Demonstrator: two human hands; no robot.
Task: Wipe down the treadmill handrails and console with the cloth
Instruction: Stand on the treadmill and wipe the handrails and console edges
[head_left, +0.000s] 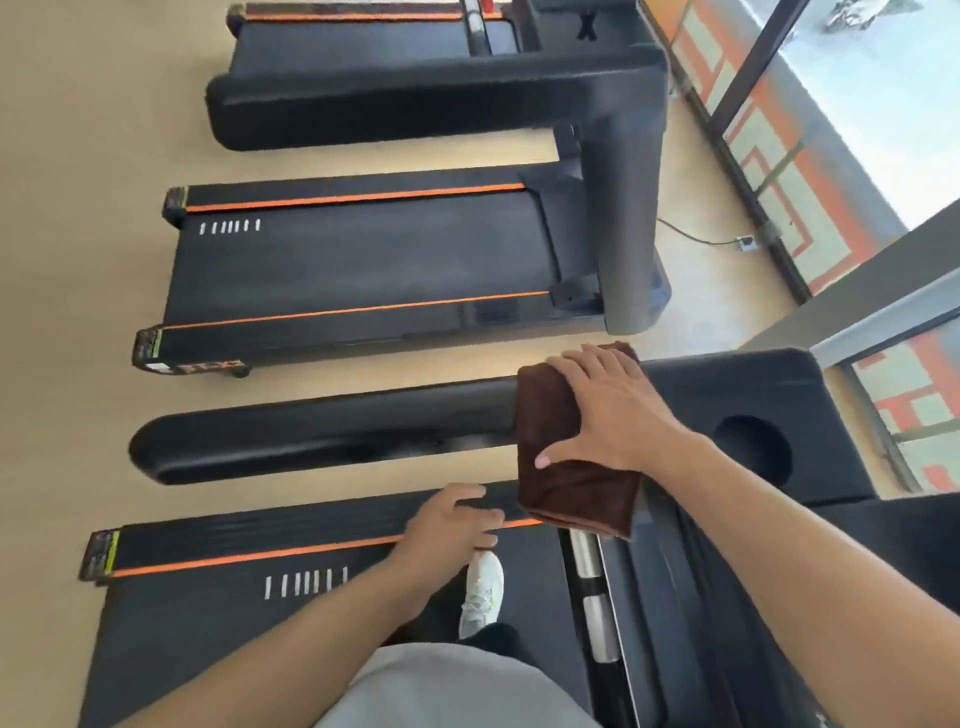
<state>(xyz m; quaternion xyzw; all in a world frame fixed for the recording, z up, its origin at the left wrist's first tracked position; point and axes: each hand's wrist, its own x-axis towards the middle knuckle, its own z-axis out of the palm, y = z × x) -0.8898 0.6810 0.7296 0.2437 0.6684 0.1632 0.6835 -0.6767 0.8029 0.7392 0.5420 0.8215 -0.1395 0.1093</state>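
Treadmill (322, 587) under the person fills the lower part of the view: its black belt with an orange stripe lies below both hands, and its left handrail (311, 431) runs as a thick black padded bar from beyond the left hand to the right hand. Past the right hand the handrail joins the console (727, 384), a black block with a round cup hole (753, 449) just beyond the right wrist. 2 more treadmills (363, 265) stand farther out than both hands, the nearer one with its own orange stripes and a tall black upright. Windows with orange and pale panels (779, 171) run along the far right, well apart from the hands, and a cable and socket (745, 243) lie on the tan floor near them.

Draped over the handrail is the brown cloth (576, 483), folded, its lower edge hanging down toward the belt. The right hand (613, 410) lies flat on top of it, fingers spread and straight, thumb pressed against the cloth's near face. The left hand (452, 519) hovers lower, nearer the body, fingers loosely bent over the orange stripe, holding nothing. Just below the left hand, a white shoe (480, 592) stands on the belt.
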